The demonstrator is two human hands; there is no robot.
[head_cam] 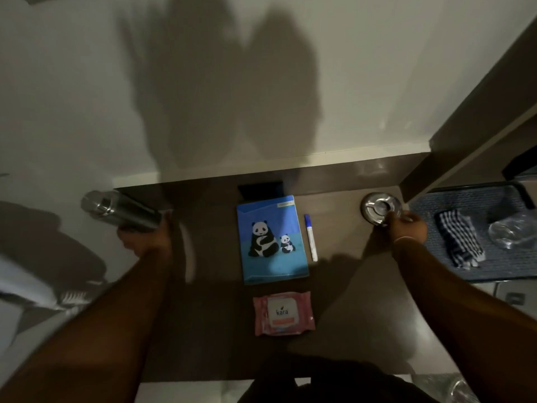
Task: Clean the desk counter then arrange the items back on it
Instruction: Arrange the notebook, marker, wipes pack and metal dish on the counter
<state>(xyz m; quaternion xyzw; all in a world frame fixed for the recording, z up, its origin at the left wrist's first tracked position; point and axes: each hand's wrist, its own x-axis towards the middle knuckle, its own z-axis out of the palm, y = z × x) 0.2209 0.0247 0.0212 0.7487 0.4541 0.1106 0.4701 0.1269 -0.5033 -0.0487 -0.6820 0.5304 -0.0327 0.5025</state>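
Observation:
On the dark brown desk counter (203,315) lie a blue panda folder (271,239), a white marker with a blue cap (311,238) right of it, and a pink pack of wipes (283,313) nearer me. My left hand (142,238) grips a steel bottle (122,210) by its base, tilted, at the counter's left edge. My right hand (406,228) holds the rim of a small round steel dish (379,209) at the back right of the counter. A dark flat object (260,191) lies behind the folder.
Right of the counter is a blue mat (499,257) with a checked cloth (457,238) and a clear glass (511,232). A dark wall panel (465,126) rises at the back right. Clear plastic (453,388) shows at the bottom right; white blurred things lie at the left.

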